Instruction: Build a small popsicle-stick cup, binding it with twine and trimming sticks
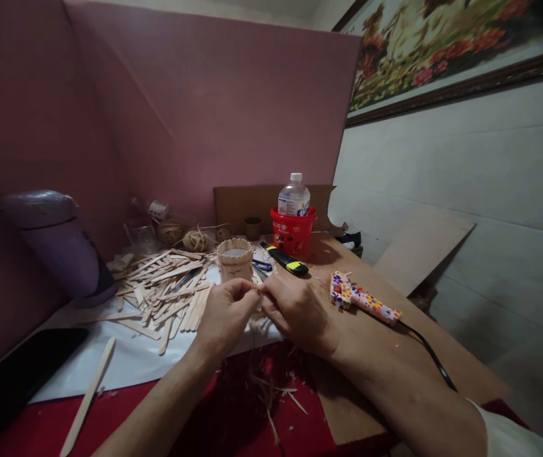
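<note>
My left hand and my right hand meet in the middle, thumbs and fingertips pinched together. Thin strands of twine hang down beneath them, and the short bit between the fingertips is mostly hidden. Just behind my hands a round cup built of craft sticks stands upright, its lower part covered by my left hand. To its left lies a messy pile of loose craft sticks. Beyond my right hand are a black-and-yellow utility knife and a blue cutter.
A flowered glue gun with a black cord lies at right on the cardboard. A red bucket holds a plastic bottle. Twine balls sit behind the sticks. A purple tumbler and black phone are at left.
</note>
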Motion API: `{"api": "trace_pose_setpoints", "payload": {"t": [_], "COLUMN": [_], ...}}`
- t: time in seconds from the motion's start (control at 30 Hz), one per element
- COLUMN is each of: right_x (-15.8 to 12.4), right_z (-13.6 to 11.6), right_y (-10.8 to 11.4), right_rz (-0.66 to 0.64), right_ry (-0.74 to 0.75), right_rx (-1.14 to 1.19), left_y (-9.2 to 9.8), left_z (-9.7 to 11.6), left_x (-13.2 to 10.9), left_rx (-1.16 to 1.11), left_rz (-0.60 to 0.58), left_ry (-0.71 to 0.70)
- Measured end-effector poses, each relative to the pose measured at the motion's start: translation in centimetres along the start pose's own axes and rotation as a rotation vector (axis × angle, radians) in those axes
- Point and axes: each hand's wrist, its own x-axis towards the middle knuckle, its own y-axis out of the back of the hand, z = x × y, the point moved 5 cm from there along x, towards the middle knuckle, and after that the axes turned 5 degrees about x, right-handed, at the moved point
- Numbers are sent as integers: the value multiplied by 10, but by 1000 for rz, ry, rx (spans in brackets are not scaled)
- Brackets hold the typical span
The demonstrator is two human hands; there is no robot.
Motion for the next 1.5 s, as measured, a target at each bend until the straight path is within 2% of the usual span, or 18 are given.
{"api": "trace_pose_setpoints", "payload": {"t": [0.2, 0.33, 0.47, 0.7, 0.87, 1.07, 1.37, 1.5], "right_x": [-1, -1, 0, 0, -1, 0, -3, -5], "right_z": [-6, -3, 1, -7, -7, 0, -11, -14], "right_y": [-3, 1, 4, -1, 0, 6, -6, -11], "right_rz": [23, 34, 33, -1, 19, 42, 42, 49], "right_ry": [51, 7, -12, 75, 50, 21, 163, 168], "right_rx": [-43, -17, 58, 23, 59, 120, -9, -31], "left_y": [-5, -7, -9, -10, -8, -11, -13, -11], "left_z": [-4, -4, -1, -6, -9, -1, -16, -20], "left_x": [-4, -6, -6, -6, -5, -7, -5, -3], "left_rx": [-167, -257, -354, -380, -346, -435, -423, -402], "left_rz": [-38, -60, -115, -118, -90, -186, -144, -130], "left_ry": [186, 259, 263, 304, 310, 257, 371, 379]}}
